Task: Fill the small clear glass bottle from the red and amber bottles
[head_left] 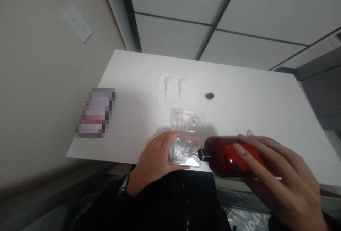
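Observation:
My right hand point(287, 177) grips a reddish-brown bottle point(226, 156), tipped nearly on its side with its open neck pointing left. A thin stream of clear liquid seems to run from the neck to a clear square bottle point(182, 153). My left hand point(156, 156) wraps round the left side of that clear bottle near the table's front edge. Just behind it is a second clear square bottle point(183, 122) with a round open mouth. How full either clear bottle is, I cannot tell.
Two whitish, translucent pump tops point(166, 83) lie on a white sheet point(173, 98) farther back on the white table point(253, 92). Right of them sits a black cap point(210, 95). A blurred-out, phone-shaped item point(96, 112) lies at the left edge. A wall point(39, 82) borders the left side.

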The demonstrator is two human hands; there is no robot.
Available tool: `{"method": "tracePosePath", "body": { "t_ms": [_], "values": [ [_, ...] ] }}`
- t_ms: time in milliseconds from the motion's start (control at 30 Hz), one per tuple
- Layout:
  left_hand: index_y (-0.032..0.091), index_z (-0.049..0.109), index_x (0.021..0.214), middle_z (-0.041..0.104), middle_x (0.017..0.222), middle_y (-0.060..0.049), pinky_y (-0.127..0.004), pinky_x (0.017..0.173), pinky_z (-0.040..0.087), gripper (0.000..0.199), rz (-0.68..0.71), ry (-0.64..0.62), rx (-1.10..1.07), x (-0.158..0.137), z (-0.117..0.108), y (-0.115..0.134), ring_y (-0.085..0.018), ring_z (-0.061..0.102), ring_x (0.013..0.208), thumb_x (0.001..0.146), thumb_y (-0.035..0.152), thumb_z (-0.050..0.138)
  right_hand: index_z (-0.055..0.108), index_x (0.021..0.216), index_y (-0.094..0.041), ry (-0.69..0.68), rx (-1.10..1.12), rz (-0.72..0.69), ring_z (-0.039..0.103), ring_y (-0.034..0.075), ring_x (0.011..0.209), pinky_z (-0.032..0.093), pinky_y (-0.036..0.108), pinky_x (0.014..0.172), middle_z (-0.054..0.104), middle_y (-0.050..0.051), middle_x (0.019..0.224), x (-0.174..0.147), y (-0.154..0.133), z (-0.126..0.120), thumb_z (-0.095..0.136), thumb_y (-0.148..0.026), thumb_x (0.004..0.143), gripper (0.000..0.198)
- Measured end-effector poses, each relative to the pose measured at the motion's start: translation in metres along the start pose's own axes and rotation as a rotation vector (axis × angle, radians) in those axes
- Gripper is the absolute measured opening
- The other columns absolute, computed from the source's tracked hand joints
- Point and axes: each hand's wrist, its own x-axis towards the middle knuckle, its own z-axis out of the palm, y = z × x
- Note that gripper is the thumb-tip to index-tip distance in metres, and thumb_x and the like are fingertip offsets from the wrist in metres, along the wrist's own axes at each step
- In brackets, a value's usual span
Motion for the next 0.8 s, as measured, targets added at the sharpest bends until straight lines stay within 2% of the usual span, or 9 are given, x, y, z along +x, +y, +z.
{"method": "tracePosePath", "body": {
  "t_ms": [467, 600, 667, 800],
  "values": [
    [0.025, 0.053, 0.141, 0.071, 0.134, -0.011, -0.054, 0.109, 0.055, 0.085, -0.012, -0.012, -0.001, 0.000, 0.000, 0.000, -0.034, 0.069, 0.124, 0.072, 0.048, 0.097, 0.037, 0.167, -0.026, -0.021, -0.013, 0.004, 0.066, 0.039, 0.124, 0.057, 0.054, 0.101, 0.066, 0.019, 0.144, -0.008, 0.003, 0.001, 0.070, 0.003, 0.091, 0.088],
    [0.024, 0.053, 0.141, 0.070, 0.136, -0.011, -0.055, 0.109, 0.056, 0.085, -0.024, -0.020, 0.014, 0.000, 0.000, -0.001, -0.035, 0.069, 0.125, 0.071, 0.046, 0.098, 0.035, 0.167, -0.029, -0.012, -0.001, 0.031, 0.064, 0.036, 0.127, 0.054, 0.052, 0.105, 0.064, 0.016, 0.148, -0.009, 0.002, 0.001, 0.063, 0.004, 0.094, 0.085],
    [0.023, 0.054, 0.141, 0.071, 0.136, -0.012, -0.055, 0.108, 0.057, 0.086, -0.026, -0.014, 0.028, -0.001, 0.000, -0.001, -0.036, 0.069, 0.124, 0.070, 0.043, 0.099, 0.035, 0.167, -0.029, -0.012, 0.005, 0.038, 0.062, 0.034, 0.130, 0.051, 0.049, 0.106, 0.062, 0.014, 0.150, -0.011, 0.004, 0.002, 0.058, 0.003, 0.097, 0.080],
    [0.026, 0.057, 0.140, 0.072, 0.134, -0.011, -0.056, 0.105, 0.059, 0.080, -0.043, 0.017, 0.048, -0.003, 0.003, -0.001, -0.036, 0.071, 0.121, 0.071, 0.037, 0.096, 0.043, 0.164, -0.024, -0.019, 0.009, -0.053, 0.057, 0.037, 0.137, 0.049, 0.051, 0.107, 0.056, 0.015, 0.157, -0.018, 0.010, 0.006, 0.052, -0.012, 0.104, 0.062]
  ]
}}
